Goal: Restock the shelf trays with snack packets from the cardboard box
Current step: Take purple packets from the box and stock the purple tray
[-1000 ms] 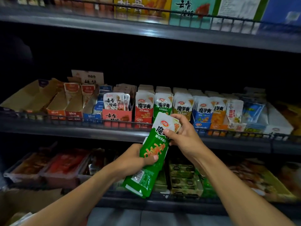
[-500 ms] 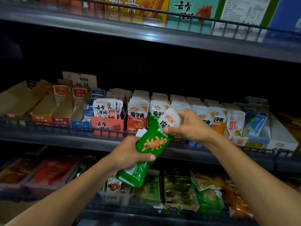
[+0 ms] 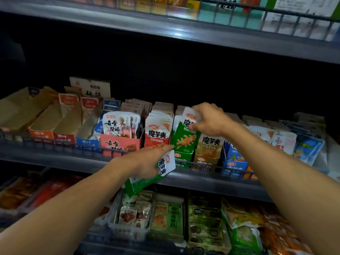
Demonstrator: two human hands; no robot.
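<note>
My right hand (image 3: pixel 209 120) pinches the white top of a green snack packet (image 3: pixel 184 137) that stands at the front of the green tray (image 3: pixel 182 159) on the middle shelf. My left hand (image 3: pixel 147 161) grips a bunch of the same green-and-white packets (image 3: pixel 156 173) just below the shelf's front rail, tilted to the right. A red tray of packets (image 3: pixel 157 133) stands left of the green tray and a tan one (image 3: pixel 208 146) stands to its right. The cardboard box is out of view.
A wire rail (image 3: pixel 55 144) runs along the middle shelf's front. Brown half-empty cartons (image 3: pixel 36 115) fill its left end and blue packets (image 3: pixel 307 146) its right. The lower shelf holds bins of snacks (image 3: pixel 165 218). The upper shelf (image 3: pixel 184 32) hangs close overhead.
My right hand drew one packet off the bunch, carried it up and right, and stood it in the green tray. My left hand moved slightly right with the remaining packets.
</note>
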